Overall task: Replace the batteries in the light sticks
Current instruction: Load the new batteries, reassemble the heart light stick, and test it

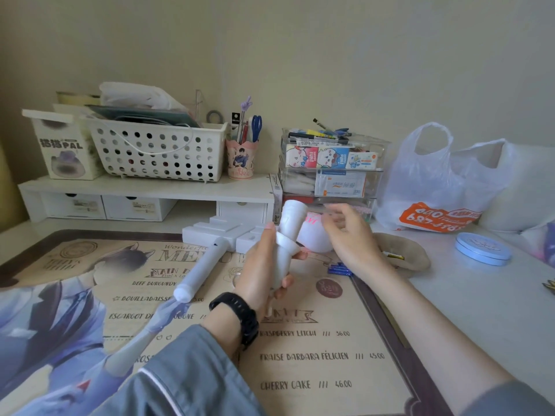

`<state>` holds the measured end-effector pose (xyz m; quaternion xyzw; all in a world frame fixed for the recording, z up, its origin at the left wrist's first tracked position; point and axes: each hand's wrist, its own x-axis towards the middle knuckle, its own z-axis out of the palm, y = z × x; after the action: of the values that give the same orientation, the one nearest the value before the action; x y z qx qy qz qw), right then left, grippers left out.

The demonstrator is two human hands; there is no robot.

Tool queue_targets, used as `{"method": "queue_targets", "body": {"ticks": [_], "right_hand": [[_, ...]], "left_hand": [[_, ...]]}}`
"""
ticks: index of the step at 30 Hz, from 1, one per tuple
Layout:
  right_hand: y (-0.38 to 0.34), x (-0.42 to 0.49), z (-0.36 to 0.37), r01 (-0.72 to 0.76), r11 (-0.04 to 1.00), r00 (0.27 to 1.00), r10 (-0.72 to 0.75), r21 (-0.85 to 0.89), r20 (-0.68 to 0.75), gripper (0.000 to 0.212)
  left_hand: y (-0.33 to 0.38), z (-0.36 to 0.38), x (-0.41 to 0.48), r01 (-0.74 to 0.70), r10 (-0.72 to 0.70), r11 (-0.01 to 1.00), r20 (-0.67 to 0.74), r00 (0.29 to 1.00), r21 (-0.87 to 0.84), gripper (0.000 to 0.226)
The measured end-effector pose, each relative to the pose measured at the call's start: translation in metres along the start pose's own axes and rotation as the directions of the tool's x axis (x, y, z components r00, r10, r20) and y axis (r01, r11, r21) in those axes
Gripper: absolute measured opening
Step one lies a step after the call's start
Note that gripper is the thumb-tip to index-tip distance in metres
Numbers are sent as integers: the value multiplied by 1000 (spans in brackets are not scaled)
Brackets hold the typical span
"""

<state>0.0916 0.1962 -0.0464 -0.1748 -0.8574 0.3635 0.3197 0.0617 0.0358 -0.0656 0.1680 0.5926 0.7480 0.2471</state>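
**Left hand grips a white light stick upright; right hand hangs loose beside its top**

The left hand (264, 265) is raised over the printed desk mat (315, 355), fingers wrapped round the lower shaft of a light stick (289, 223), thumb lying up along its side. A black watch (237, 316) sits on that wrist above a grey sleeve. The stick is smooth matt white plastic: a tapered shaft, a flared collar, then a wider cylinder, tilted slightly right.

The right hand (351, 241) hovers just beside the cylinder. Its fingers are loosely curled and blurred, with nothing visible in them.

A second light stick (201, 270) lies on the mat to the left: a pale round handle with a blocky white head. Small blue batteries (339, 270) lie under the right wrist, at the mat's edge on the white tabletop (465, 295).
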Motion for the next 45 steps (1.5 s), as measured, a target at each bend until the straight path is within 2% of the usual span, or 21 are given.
{"method": "queue_targets", "body": {"ticks": [1, 3, 5, 6, 9, 11, 13, 14, 16, 17, 18, 19, 20, 21, 23, 26, 28, 32, 36, 41, 45], "right_hand": [[4, 8, 3, 16, 984, 1000, -14, -178, 11, 40], [10, 23, 14, 68, 892, 986, 9, -448, 168, 56], [7, 32, 26, 117, 825, 952, 66, -553, 300, 68], [6, 38, 31, 125, 805, 943, 87, -580, 323, 71], [1, 46, 44, 106, 692, 959, 118, -714, 257, 75], [2, 46, 52, 125, 596, 979, 55, -793, 196, 70], [6, 45, 53, 148, 569, 988, -42, -809, 151, 68], [6, 46, 49, 143, 600, 990, -92, -787, 110, 69], [0, 47, 33, 65, 768, 985, -151, -637, -81, 72], [-3, 48, 23, 3, 886, 972, -112, -464, -207, 70], [-6, 48, 11, -50, 974, 955, -17, -220, -295, 68], [-9, 47, 0, -88, 994, 946, 103, 63, -308, 67], [-11, 43, -11, -108, 935, 945, 202, 338, -256, 67], [-11, 38, -21, -122, 829, 950, 257, 545, -178, 66], [-5, 24, -35, -123, 652, 970, 239, 749, -49, 54], [5, 5, -43, -106, 545, 989, 148, 831, 29, 42], [11, -3, -44, -123, 502, 988, 141, 856, 60, 43], [15, -13, -43, -142, 581, 989, 123, 801, 86, 61], [23, -14, -47, -123, 663, 990, 138, 738, 41, 51], [28, -12, -51, -108, 692, 992, 122, 714, 32, 32], [28, -12, -53, -92, 753, 995, 87, 651, 39, 48]], "left_hand": [[0, -3, 3, -15, 15, 1000, -25, 1000, -18, 62], [0, -9, 8, -29, 25, 998, -68, 997, -60, 62], [3, -13, 9, 1, -9, 995, -88, 996, -97, 65], [3, -16, 10, 16, -28, 992, -92, 995, -122, 66], [5, -22, 12, 24, -46, 980, -107, 993, -198, 66], [5, -23, 13, 24, -51, 967, -101, 994, -256, 63], [6, -23, 11, 39, -66, 956, -83, 994, -291, 57], [6, -23, 11, 48, -71, 953, -67, 995, -299, 53], [5, -23, 10, 59, -75, 953, -44, 996, -296, 50], [5, -23, 10, 57, -70, 957, -39, 997, -283, 49], [5, -22, 10, 54, -65, 963, -32, 997, -262, 49], [4, -21, 10, 51, -59, 970, -26, 998, -237, 48], [4, -20, 9, 47, -53, 977, -20, 998, -208, 47], [3, -19, 9, 44, -47, 984, -15, 999, -174, 45], [-1, -15, 9, 35, -35, 996, 2, 999, -85, 44], [-3, -10, 7, -3, 2, 1000, 46, 999, 10, 43], [-4, -8, 5, -46, 44, 999, 84, 996, 22, 38], [-4, -9, 2, -45, 33, 994, 119, 992, 101, 42], [-1, -8, -1, -28, 14, 990, 102, 995, 141, 46], [-3, -7, -1, -52, 41, 993, 100, 994, 110, 41], [-5, -6, -3, -71, 58, 989, 107, 993, 129, 43]]}}
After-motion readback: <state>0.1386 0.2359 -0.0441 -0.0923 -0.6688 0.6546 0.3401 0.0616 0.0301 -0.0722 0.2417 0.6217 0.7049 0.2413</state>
